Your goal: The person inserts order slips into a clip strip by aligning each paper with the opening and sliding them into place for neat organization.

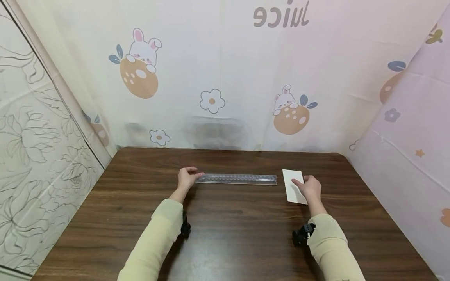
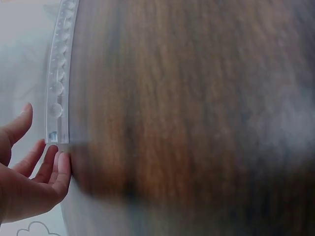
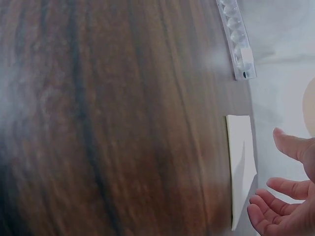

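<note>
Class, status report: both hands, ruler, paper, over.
Left hand open at the ruler end. Right hand open over the paper. Both lie flat on the table. Nothing between them.

clear ruler [image 1: 236,179] with a row of bubbles; white paper [image 1: 293,186]; dark brown wood-grain table [image 1: 225,230]; cream curtain [image 1: 225,74] printed with rabbits, flowers; pale yellow-green sleeves [image 1: 158,238].

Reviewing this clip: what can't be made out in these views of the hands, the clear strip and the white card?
- Left hand contact with the clear strip: too small in head view; fingertips blurred in left wrist view.
- Right hand covers part of the white card in head view; any touch unclear.
- Card face: seen edge-on in right wrist view.
- Table: blurred.
</note>
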Demonstrator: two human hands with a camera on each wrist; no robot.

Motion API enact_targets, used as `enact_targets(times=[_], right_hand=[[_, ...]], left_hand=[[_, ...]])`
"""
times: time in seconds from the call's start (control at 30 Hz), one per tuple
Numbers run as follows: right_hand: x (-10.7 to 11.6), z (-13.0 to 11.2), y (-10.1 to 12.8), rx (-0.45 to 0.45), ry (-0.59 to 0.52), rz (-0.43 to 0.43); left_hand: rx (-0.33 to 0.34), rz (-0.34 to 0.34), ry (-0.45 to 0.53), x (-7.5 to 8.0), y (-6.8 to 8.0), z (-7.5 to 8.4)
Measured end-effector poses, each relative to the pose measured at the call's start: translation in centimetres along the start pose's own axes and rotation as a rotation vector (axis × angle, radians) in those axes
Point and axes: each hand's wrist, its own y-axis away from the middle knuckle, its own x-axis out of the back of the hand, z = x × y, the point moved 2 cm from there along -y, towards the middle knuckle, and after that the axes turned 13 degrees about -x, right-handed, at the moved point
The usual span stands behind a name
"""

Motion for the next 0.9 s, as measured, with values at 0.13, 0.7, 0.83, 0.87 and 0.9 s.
enact_targets(times=[0.13, 0.7, 0.83, 0.87, 0.9], right_hand=[[-0.2, 0.2, -0.3, -0.041, -0.003, -0.002], [-0.7, 0.8, -1.3, -0.125, -0.001, 0.002], [-0.8, 1.0, -1.5, -0.132, -0.017, -0.009], [-0.8, 1.0, -1.5, -0.137, -0.022, -0.011], [-0.8, 1.0, -1.5, -0.143, -0.029, -0.014]], left_hand=[[0.004, 0.001, 0.001, -0.2, -0.1, -0.3], [-0.007, 0.085, -0.089, -0.8, -0.1, -0.7], [-0.019, 0.093, -0.102, -0.8, -0.2, -0.8], [-0.019, 0.092, -0.103, -0.8, -0.2, -0.8], [-0.018, 0.092, -0.104, -0.8, -0.2, -0.9]])
